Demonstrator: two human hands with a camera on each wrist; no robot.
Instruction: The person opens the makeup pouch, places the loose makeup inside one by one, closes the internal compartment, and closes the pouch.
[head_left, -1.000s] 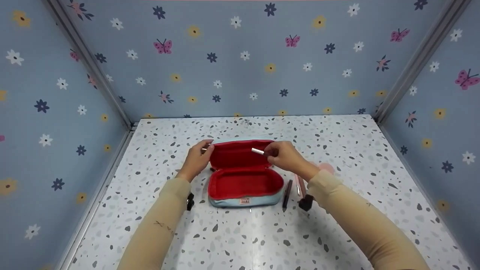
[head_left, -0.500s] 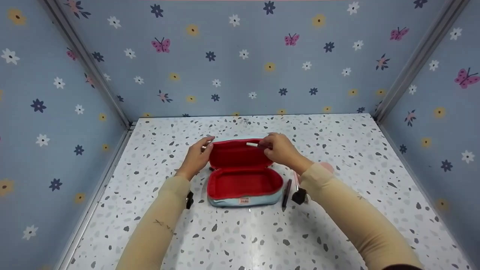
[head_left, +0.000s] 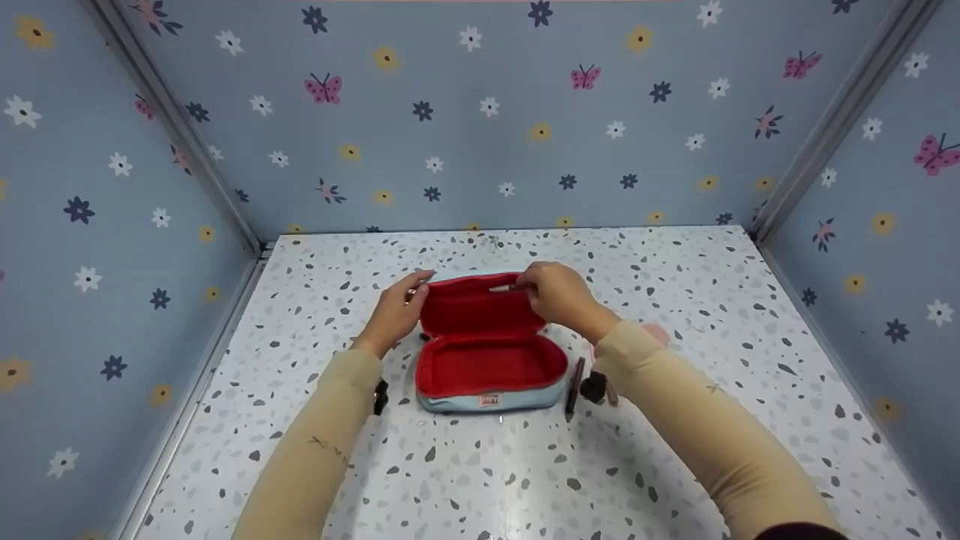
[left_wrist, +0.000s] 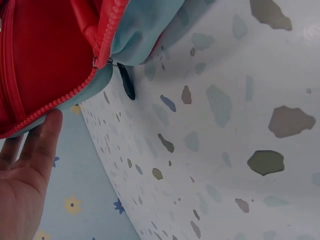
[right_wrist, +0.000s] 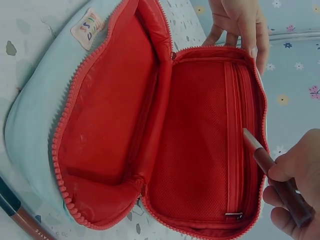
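Note:
A light blue pouch (head_left: 442, 403) with a red lining lies unzipped, its lid raised at the back. My left hand (head_left: 397, 311) holds the lid by its left edge, thumb at the rim and fingers behind it. Those fingers (left_wrist: 47, 142) reach up against the pale outer side in the left wrist view. My right hand (head_left: 561, 296) pinches a slim brown lip gloss tube (right_wrist: 287, 192) with a silvery end. That end points at the zip pocket (right_wrist: 234, 125) inside the lid and overlaps its opening in the right wrist view. The lower half of the pouch shows bare red lining.
Right of the pouch lie a dark cosmetic pencil (head_left: 575, 386), a black-tipped item (head_left: 594, 387) and a round pink item (head_left: 655, 334), partly covered by my right sleeve. Another black object (head_left: 381, 397) sits beside my left forearm. A patterned wall (head_left: 487, 150) stands behind the table.
My right hand has moved left and away from me, bringing the tube up to the lid's zip pocket. My left hand stays at the lid's edge.

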